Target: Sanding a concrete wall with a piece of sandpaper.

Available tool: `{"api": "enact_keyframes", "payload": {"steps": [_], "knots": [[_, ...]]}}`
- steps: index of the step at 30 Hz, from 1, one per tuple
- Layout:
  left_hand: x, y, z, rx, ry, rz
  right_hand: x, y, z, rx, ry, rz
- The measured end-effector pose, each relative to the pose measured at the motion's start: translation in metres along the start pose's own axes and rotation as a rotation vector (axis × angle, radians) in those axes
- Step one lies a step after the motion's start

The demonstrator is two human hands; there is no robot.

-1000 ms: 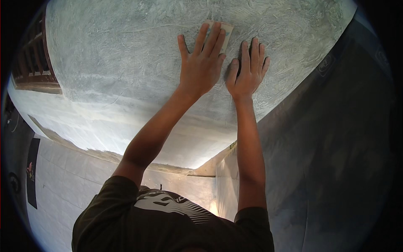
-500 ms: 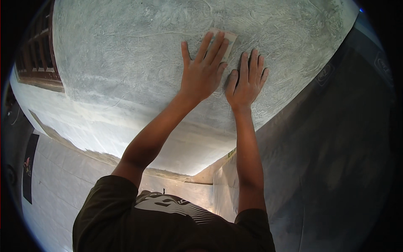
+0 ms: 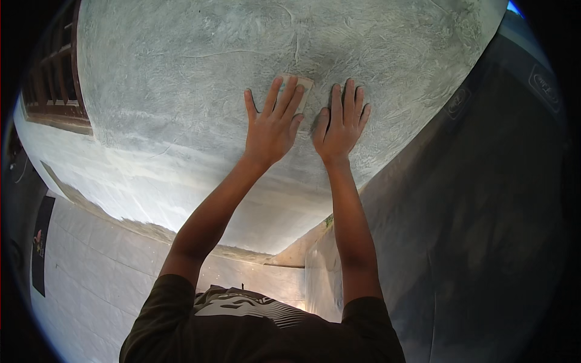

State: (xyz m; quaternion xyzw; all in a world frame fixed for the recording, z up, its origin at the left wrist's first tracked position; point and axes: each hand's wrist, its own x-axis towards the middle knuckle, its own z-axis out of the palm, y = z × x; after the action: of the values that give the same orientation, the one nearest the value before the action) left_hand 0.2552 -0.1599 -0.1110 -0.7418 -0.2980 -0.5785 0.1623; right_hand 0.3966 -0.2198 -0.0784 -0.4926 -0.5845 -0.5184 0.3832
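Against the rough grey plastered wall [image 3: 181,91], my left hand [image 3: 270,130] presses a small pale sheet of sandpaper [image 3: 307,89] under its outstretched fingers. Only the sheet's top and right edges show; the fingers cover the rest. Just to the right, my right hand [image 3: 341,134] lies flat on the same wall, fingers a little apart, with nothing visible in it. Grey dust coats its fingers. Both arms reach up and forward from my dark T-shirt.
A brown wooden window with bars [image 3: 55,78] is at the far left. Dark sheeting [image 3: 472,199] runs along the wall's right edge. Below the wall spreads a pale grey ground sheet [image 3: 109,260], with a dark printed strip [image 3: 41,245] at its left.
Both hands have moved down and slightly left across the wall in the picture. The sandpaper has moved along with my left hand.
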Motion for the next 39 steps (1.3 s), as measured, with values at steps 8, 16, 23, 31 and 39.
{"api": "enact_keyframes", "payload": {"steps": [8,16,23,31,39], "knots": [[0.013,0.003,-0.008,-0.014,0.039,0.04,-0.011,-0.001,-0.008,-0.003,-0.018,0.012],[0.073,0.009,-0.017,0.037,0.169,0.068,-0.026,-0.003,-0.005,0.015,-0.027,0.016],[0.002,-0.001,-0.007,-0.018,-0.024,0.035,-0.03,-0.004,-0.002,-0.002,-0.013,0.032],[-0.011,0.0,-0.012,0.034,-0.095,0.052,-0.029,-0.005,-0.003,0.011,-0.009,0.038],[0.06,-0.012,-0.023,0.042,0.107,0.115,-0.037,-0.005,-0.003,0.017,-0.031,0.025]]}}
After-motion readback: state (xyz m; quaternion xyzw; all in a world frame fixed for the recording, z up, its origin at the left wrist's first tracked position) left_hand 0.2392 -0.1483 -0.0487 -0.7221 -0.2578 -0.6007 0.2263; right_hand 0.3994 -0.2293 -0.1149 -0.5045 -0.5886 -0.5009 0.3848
